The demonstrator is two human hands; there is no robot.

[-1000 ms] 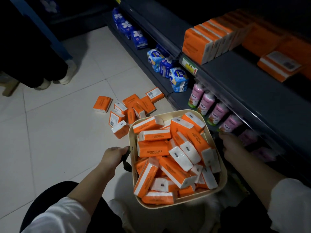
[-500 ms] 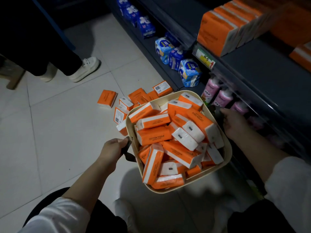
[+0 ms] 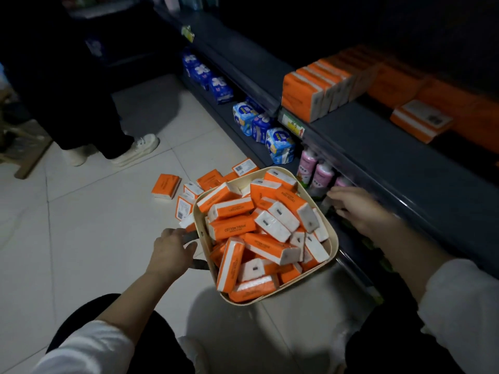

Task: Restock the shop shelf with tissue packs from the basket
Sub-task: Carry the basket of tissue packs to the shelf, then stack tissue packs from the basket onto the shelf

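Left hand (image 3: 172, 249) grips the basket handle (image 3: 199, 264); right hand (image 3: 359, 209) spread, empty (blurred). Hold basket (image 3: 334, 248) level; take top tissue pack (image 3: 232, 228) first.

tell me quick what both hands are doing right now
Left hand: closed round the basket handle.
Right hand: open, fingers spread, holding nothing; blurred.

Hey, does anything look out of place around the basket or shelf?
Yes. Several orange tissue packs lie scattered on the floor just beyond the basket, instead of on the shelf. Up there, one flat pack sits askew, apart from the upright row.
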